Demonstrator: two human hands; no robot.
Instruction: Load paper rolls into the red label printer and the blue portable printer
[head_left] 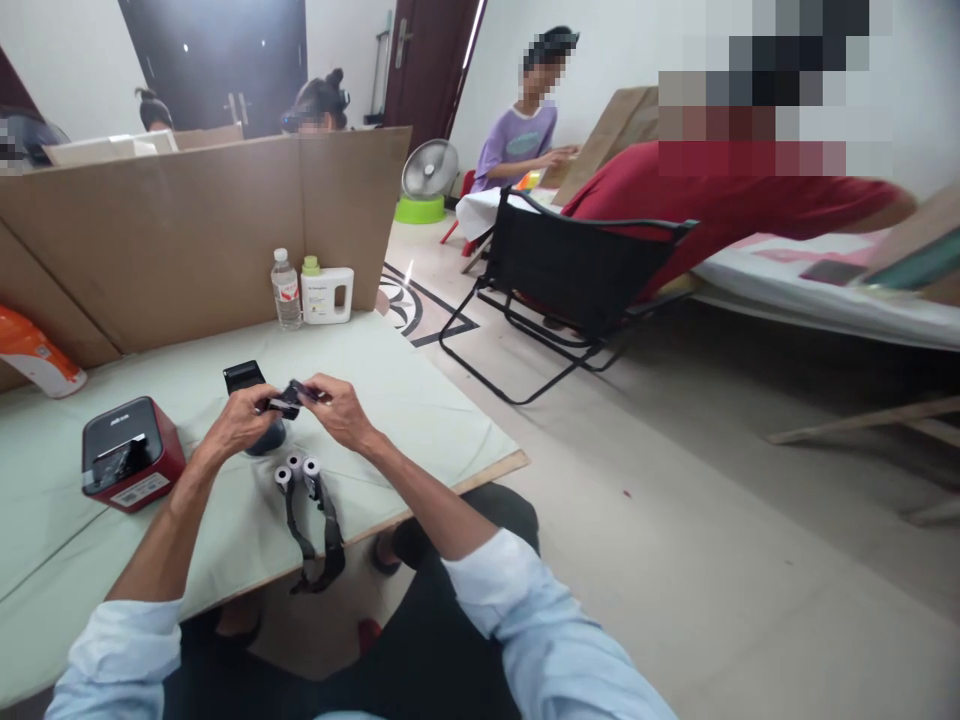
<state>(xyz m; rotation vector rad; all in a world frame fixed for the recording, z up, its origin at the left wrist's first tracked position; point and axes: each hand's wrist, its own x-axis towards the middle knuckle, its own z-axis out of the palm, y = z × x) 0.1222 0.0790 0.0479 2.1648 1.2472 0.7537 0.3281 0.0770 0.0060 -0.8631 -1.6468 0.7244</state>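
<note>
My left hand (244, 415) and my right hand (341, 410) are raised over the table, fingers pinched on a small black piece (292, 395) between them. What exactly the piece is cannot be made out. Just behind and below it lies a black handheld device (244, 375) with a dark rounded end (268, 440), partly hidden by my left hand. Nearer to me stand three small white paper rolls (311, 470) with dark cores. A black strap (330, 535) runs beside them and hangs over the table edge.
A red and black box-shaped machine (135, 450) sits at the left, near an orange and white bottle (41, 355). A water bottle (286, 290) and a white jug (328, 295) stand against the cardboard partition (210, 230). A black folding chair (577, 270) and other people are beyond.
</note>
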